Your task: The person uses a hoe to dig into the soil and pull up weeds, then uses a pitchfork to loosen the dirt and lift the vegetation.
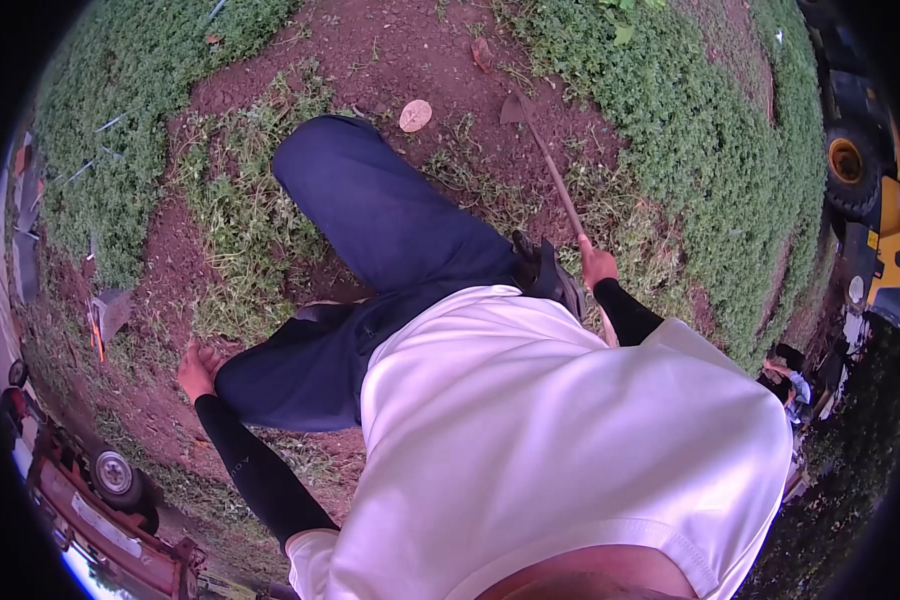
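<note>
My right hand [598, 263] is closed around the wooden handle of a hoe [553, 165]. Its metal blade [513, 108] rests on the bare reddish soil, ahead and to the right of my bent leg. My left hand [200, 368] is beside my knee, its fingers curled in; whatever they may hold is hidden. Loose and uprooted weeds [260, 200] lie on the soil around my legs. A dry leaf [415, 115] sits on the ground left of the blade.
Low green plants [710, 150] grow thickly at the right, with another patch [120, 130] at the upper left. A yellow vehicle with a large wheel [853, 168] stands far right. A reddish trailer [100, 510] is at lower left. Another person [792, 385] is at the right.
</note>
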Tool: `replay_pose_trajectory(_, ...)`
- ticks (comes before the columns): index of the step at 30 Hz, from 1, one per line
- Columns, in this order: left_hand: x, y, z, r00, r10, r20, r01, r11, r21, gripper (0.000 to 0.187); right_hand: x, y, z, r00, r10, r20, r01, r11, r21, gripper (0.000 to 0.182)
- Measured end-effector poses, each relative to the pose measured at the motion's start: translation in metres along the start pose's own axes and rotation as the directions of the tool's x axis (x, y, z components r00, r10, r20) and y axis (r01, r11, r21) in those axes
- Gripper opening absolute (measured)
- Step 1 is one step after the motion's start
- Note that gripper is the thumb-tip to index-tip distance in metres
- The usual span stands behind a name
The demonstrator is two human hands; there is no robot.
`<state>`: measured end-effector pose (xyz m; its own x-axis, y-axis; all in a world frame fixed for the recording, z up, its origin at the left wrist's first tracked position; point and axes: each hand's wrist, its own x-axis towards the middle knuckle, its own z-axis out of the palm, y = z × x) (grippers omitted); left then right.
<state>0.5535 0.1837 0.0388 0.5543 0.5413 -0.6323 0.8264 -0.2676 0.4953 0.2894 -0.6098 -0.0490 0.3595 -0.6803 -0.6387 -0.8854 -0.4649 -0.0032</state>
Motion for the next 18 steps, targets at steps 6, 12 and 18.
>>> replay_pose_trajectory(6,-0.002,-0.007,-0.005,1.000,-0.008,0.004,0.008,1.000,-0.018,0.053,0.127,-0.092,-0.032,0.995,0.028,0.096,-0.062,0.926,0.372,0.087)
replay_pose_trajectory(12,-0.005,-0.008,-0.006,1.000,0.021,-0.017,-0.022,0.999,-0.036,0.054,0.025,-0.039,-0.026,0.933,0.219,0.286,-0.325,0.855,0.405,0.081)
replay_pose_trajectory(18,0.000,-0.006,-0.007,0.999,-0.033,-0.021,0.033,0.999,-0.033,0.051,-0.065,0.101,0.025,0.997,0.072,0.041,-0.069,0.996,-0.057,0.085)
